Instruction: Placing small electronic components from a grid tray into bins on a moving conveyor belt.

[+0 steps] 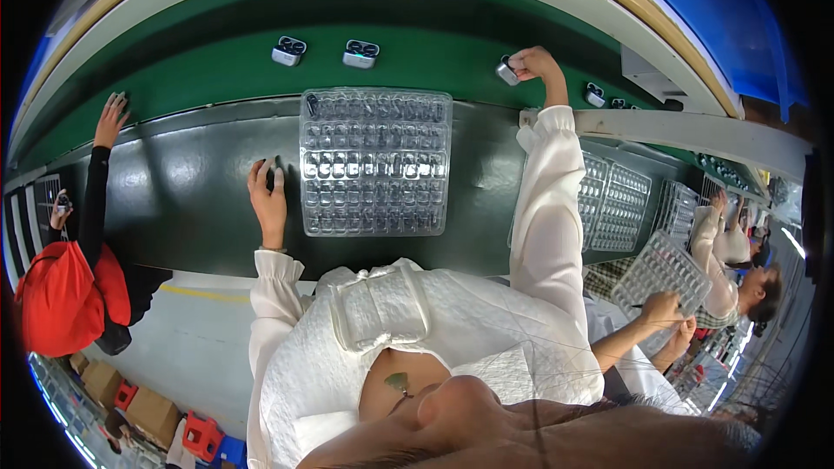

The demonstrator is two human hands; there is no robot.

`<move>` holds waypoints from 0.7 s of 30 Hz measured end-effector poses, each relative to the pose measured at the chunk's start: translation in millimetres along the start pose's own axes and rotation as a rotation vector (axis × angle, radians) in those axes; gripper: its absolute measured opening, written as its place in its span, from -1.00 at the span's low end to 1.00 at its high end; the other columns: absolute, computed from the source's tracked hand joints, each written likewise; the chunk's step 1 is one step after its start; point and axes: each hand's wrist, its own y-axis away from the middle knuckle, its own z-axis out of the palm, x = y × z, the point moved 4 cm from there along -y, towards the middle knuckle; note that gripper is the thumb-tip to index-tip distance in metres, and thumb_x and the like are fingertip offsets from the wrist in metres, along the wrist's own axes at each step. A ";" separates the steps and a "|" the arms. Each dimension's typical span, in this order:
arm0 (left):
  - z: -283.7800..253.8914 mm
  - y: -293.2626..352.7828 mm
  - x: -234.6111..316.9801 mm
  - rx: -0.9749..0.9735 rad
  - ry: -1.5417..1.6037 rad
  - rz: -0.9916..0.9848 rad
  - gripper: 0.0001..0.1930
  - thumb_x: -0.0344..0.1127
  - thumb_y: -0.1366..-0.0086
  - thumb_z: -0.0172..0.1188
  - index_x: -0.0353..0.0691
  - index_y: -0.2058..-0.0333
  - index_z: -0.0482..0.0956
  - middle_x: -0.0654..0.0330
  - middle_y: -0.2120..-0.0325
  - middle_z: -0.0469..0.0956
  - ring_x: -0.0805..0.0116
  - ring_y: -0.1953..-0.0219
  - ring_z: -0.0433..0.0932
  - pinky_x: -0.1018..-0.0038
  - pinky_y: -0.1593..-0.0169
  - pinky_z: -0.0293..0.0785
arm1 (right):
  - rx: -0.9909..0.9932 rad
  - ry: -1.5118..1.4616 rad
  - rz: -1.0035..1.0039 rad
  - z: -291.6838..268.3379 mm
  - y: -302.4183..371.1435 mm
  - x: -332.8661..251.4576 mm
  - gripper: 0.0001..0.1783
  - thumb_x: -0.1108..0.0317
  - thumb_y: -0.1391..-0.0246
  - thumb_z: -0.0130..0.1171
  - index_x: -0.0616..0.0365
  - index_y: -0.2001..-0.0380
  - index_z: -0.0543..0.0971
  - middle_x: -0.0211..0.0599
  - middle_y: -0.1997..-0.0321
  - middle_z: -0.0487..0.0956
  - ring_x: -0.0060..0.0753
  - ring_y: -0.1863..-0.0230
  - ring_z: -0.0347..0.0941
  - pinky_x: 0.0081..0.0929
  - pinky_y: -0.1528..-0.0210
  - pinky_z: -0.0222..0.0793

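My right hand (537,62) reaches to the far right over the green belt (434,52). Its fingers grip a small silver earbud charging case (506,71). Left of the tray, my left hand (268,200) hovers above the dark work surface with fingers curled; a small dark bit shows at the fingertips, too small to name. Between my hands lies a clear plastic blister tray (375,162) with rows of small pockets. A dark piece (312,105) sits in its far left pocket. Two more open charging cases, one on the left (288,50) and another beside it (360,54), stand on the belt.
More cases (595,94) sit farther right on the belt, past a white metal bar (647,126). Clear trays (617,200) lie to my right, where a co-worker's hands (665,313) hold another tray. A co-worker in red (65,300) reaches onto the belt at left.
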 end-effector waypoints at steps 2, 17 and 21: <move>3.4 -3.3 0.9 0.005 -0.057 0.058 -0.70 -0.36 -0.20 0.12 -0.16 0.06 0.49 0.11 -0.01 0.38 0.24 0.02 0.39 0.48 0.06 0.35 | 0.028 0.154 0.002 -1.2 -1.0 -5.7 -0.78 0.27 0.05 0.22 0.19 0.38 0.63 -0.20 0.42 0.60 -0.42 0.41 0.55 -0.52 0.37 0.50; 6.3 -3.9 7.9 0.010 0.065 0.008 -0.70 -0.35 -0.18 0.12 -0.22 0.09 0.50 0.00 0.00 0.38 0.05 -0.04 0.34 0.35 -0.07 0.27 | 0.038 0.224 -1.234 229.4 139.4 -197.9 -0.86 0.47 0.01 0.10 0.17 0.33 0.57 -0.28 0.24 0.48 -0.21 0.08 0.34 -0.34 0.02 0.29; 6.6 -1.6 1.6 0.022 0.080 0.038 -0.70 -0.36 -0.18 0.13 -0.22 0.08 0.50 0.00 -0.01 0.37 0.06 -0.05 0.34 0.36 -0.07 0.27 | 0.035 0.224 -1.246 245.0 129.0 -206.7 -0.88 0.49 0.04 0.13 0.17 0.37 0.58 -0.33 0.25 0.44 -0.27 0.10 0.30 -0.36 0.03 0.27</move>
